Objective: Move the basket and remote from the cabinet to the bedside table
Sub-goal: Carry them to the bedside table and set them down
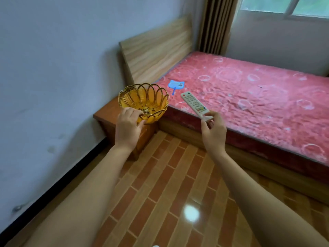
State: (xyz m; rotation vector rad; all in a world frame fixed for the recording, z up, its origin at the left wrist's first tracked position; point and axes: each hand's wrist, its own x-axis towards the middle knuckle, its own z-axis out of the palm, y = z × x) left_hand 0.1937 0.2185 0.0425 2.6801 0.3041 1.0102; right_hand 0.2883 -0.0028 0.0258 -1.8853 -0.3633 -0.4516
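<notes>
Bedroom corner, head view: pale wall, brick-patterned tile floor, and a bed with a red patterned cover.

Left fingers curl over the near rim of the basket, with the thumb pressed against its outer wall from below, so the left hand grips the rim. This yellow woven basket, edged with dark looped wire, sits upright over the near right corner of the bedside table's tabletop. Whether its base touches the wood cannot be told.

Right fingers and thumb pinch the near end of the remote. The right hand holds it in the air, button side up, with the far end pointing away and to the left over the near edge of the bed. Remote and basket are near each other but apart.

Outward from the hands, both bare forearms reach in from the lower edge of the view. The orange-brown bedside table stands against the wall, just beside the bed and below the light wooden headboard. A small blue hand fan lies flat on the bed cover near the headboard, beyond the remote's far end. Farther back, a brown striped curtain hangs beside the window.
</notes>
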